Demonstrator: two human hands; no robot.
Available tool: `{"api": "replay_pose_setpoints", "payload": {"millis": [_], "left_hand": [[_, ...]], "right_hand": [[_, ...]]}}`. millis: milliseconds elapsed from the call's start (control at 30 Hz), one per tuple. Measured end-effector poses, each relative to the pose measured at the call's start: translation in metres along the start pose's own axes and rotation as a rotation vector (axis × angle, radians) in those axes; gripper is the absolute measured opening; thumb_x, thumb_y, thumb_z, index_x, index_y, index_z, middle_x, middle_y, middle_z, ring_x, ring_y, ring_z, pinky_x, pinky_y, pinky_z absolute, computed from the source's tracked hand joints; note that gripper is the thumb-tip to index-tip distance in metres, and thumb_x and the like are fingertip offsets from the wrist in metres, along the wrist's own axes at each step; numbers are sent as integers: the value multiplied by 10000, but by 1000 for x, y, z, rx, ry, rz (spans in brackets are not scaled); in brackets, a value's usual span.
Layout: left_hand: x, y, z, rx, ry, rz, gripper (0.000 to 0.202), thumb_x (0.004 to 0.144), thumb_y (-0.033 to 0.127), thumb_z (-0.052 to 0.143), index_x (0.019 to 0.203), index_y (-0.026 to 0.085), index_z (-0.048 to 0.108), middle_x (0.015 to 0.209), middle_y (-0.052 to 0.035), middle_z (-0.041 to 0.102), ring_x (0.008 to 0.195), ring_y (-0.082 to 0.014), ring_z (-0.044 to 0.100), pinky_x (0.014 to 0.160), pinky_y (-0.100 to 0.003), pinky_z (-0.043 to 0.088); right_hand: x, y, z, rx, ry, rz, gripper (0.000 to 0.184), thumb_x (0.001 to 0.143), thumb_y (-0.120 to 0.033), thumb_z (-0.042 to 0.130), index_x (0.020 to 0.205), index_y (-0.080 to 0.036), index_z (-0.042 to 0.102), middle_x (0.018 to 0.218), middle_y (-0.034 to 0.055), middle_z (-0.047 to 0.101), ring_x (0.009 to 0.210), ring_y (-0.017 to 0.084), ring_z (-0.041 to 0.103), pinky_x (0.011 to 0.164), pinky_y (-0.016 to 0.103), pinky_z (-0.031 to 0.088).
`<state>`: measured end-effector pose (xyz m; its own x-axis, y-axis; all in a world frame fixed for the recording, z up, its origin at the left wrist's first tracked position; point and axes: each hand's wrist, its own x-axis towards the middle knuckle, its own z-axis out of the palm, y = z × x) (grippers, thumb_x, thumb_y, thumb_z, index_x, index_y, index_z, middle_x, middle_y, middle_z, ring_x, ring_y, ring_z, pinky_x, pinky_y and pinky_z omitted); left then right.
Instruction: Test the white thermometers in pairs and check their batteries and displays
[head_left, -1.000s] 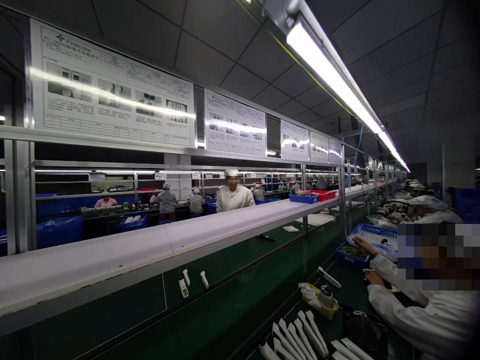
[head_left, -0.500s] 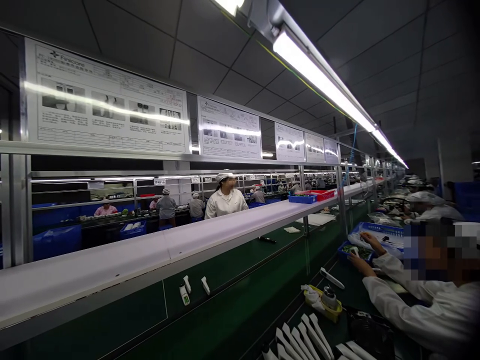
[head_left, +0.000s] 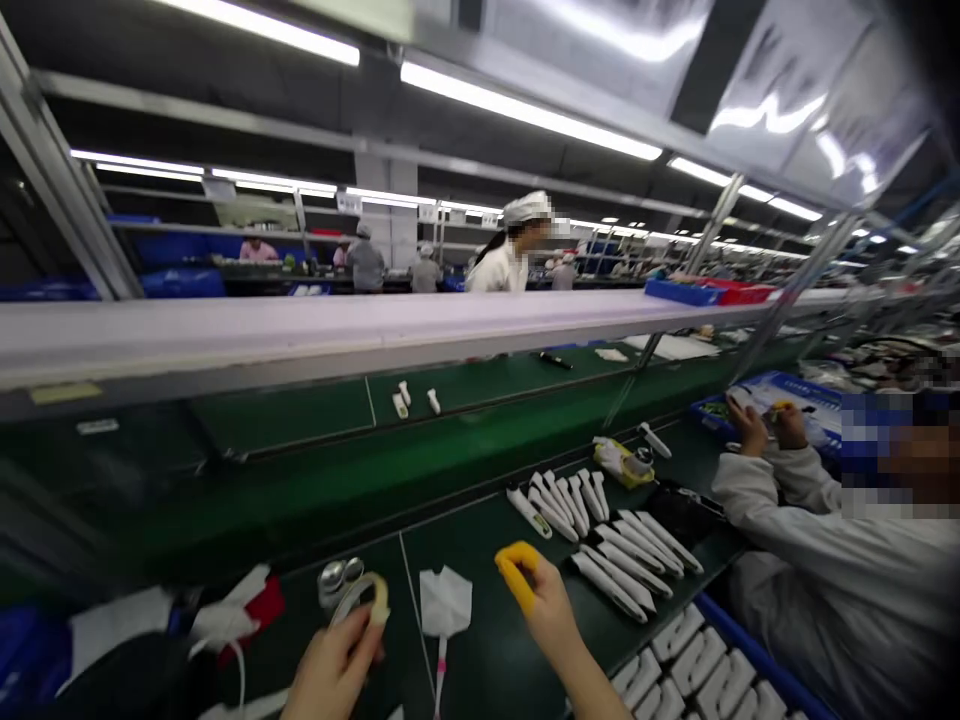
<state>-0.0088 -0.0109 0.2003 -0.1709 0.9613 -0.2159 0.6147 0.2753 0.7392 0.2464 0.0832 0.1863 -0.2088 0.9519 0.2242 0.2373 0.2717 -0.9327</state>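
My left hand [head_left: 330, 668] rises from the bottom edge, its fingers closed round a small pale curved part [head_left: 358, 593]; a yellowish cot covers one fingertip. Just beyond it a small shiny metal piece [head_left: 331, 579] lies on the green bench. My right hand [head_left: 553, 618] is further right with its fingers curled in a pinch. Its tip is covered by something yellow [head_left: 517, 572], and what it holds is blurred. Between my hands lies a white folded wipe [head_left: 445, 601]. Rows of white handheld housings [head_left: 600, 535] lie to the right of my right hand.
A yellow dish [head_left: 624, 463] with a cloth stands behind the housings. A blue tray of white parts [head_left: 701, 660] is at bottom right. A co-worker in white [head_left: 832, 570] sits to the right, hands over a blue tray [head_left: 806, 395]. Three white parts [head_left: 412, 398] ride the green belt [head_left: 300, 490] under a white shelf [head_left: 300, 335].
The view has dropped from the ceiling and hanging sheets down to the bench. Both my hands have come into view at the bottom. The worker across the line has turned sideways.
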Motion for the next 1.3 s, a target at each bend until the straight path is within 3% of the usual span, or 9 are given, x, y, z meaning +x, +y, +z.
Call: {"api": "replay_pose_setpoints", "payload": {"millis": [67,133,367,567,667,833,1100,1300], "left_hand": [[-6,7,1,-197,-125,121,398,889,457,337,968,173,605,715,-30,641,608,-146,590,561,-229,454],[-7,19,-1,-276,-157,188,393,886,447,343,938,162,609,701,-36,637,591,-138,573,552,-217,434],[-15,39,-6,-256,-163,240,335,892,399,356,816,176,595,684,-37,640,558,-129,550,517,-215,357],[-16,41,-5,-251,-162,300,254,888,325,381,871,181,588,693,-12,612,583,-118,521,541,-210,331],[-17,43,-5,-254,-196,300,258,887,297,373,823,174,591,651,5,568,550,-106,468,533,-211,310],[-19,43,-4,-285,-263,265,293,875,318,382,1017,180,598,652,1,585,500,-103,437,483,-211,294],[-16,36,3,-330,-214,201,369,857,400,391,1044,179,620,761,-50,666,583,-143,551,518,-217,390],[-15,33,6,-251,-143,227,395,852,416,397,1098,195,613,711,-39,669,559,-148,558,522,-223,389]], "right_hand": [[0,-8,11,28,-29,-18,287,827,-433,532,829,-164,631,792,67,613,734,190,569,687,309,475],[0,-15,17,17,-67,-20,255,821,-404,554,864,-168,643,825,73,627,757,192,585,696,303,483],[-10,-34,37,-89,-249,-130,243,795,-318,603,1002,-191,610,844,52,607,783,180,582,764,334,482],[-15,-49,57,-196,-414,-329,381,778,-149,564,1148,-232,528,1133,96,528,1041,209,528,916,366,445],[-12,-49,61,-161,-391,-362,315,798,-148,539,1105,-218,546,1074,95,556,998,202,547,880,360,464],[-7,-42,62,-57,-247,-334,176,821,-184,545,977,-225,615,931,64,602,843,179,586,755,318,491],[-5,-33,56,-39,-134,-257,128,798,-195,601,905,-228,663,828,37,605,714,152,582,654,282,491],[-5,-35,46,-103,-106,-371,99,791,-161,612,853,-216,665,790,37,617,710,154,597,639,283,502]]}}
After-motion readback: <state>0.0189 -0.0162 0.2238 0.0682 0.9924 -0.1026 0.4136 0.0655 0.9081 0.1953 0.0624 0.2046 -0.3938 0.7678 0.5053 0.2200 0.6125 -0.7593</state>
